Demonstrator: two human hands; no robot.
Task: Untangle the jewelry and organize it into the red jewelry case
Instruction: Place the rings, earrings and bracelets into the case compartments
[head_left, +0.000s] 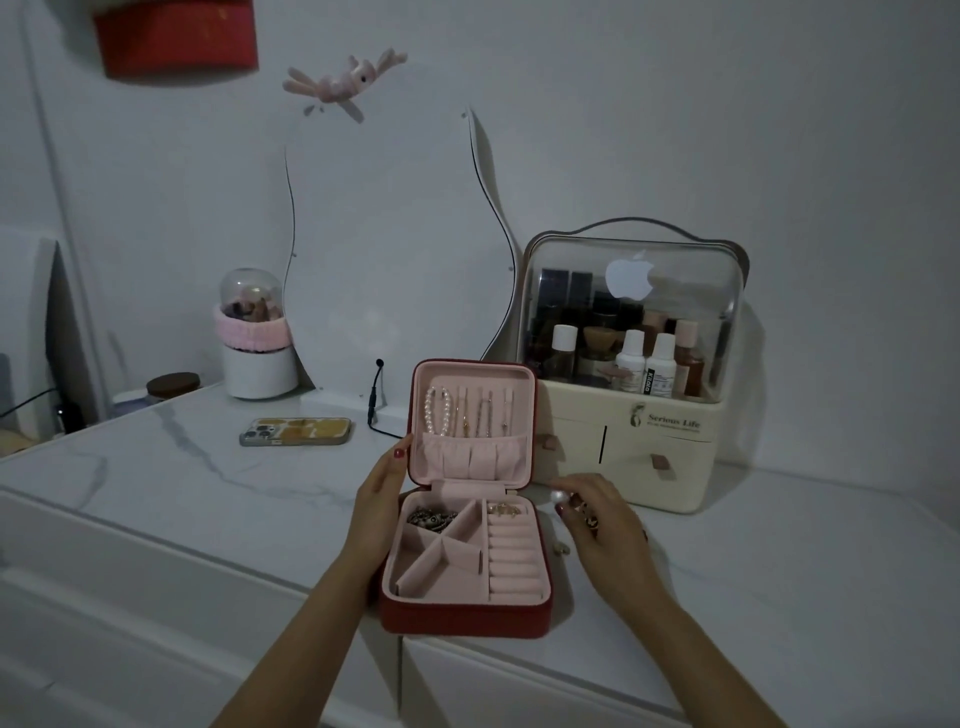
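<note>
Head view, forearms: two bare forearms are seen rising from the bottom edge toward the case.
Case: a red square jewelry case with pale pink lining (466, 618) is set open on the white marble-patterned dresser top (156, 467), near its front edge, with the lid (472, 423) stood upright at the back.
Left hand: the left hand (376, 501) is laid along the case's left side, fingers fairly straight, the thumb rested against the lid's left edge.
Right hand: the right hand (597, 517) is held just right of the case above the dresser top, fingers curled and pinched on a small cluster of jewelry (574, 506); one pale round bead is seen in it, the rest is too blurred to tell.
Lid contents: a white pearl bracelet (436, 410) and several thin chain necklaces (483, 410) are hung in the lid above a gathered pink pocket.
Tray contents: a dark metallic chain pile (430, 519) is seen in the back-left compartment; small gold pieces (504, 510) lie at the top of the ring rolls on the right.
Loose piece: a small item (561, 547) is left on the dresser top just right of the case.
Surroundings: a phone in a yellow patterned cover (296, 431) lies to the left; a cream cosmetics organizer with clear domed lid (631, 364) is stood behind right; a wavy-edged mirror (395, 249) is leaned on the wall.
</note>
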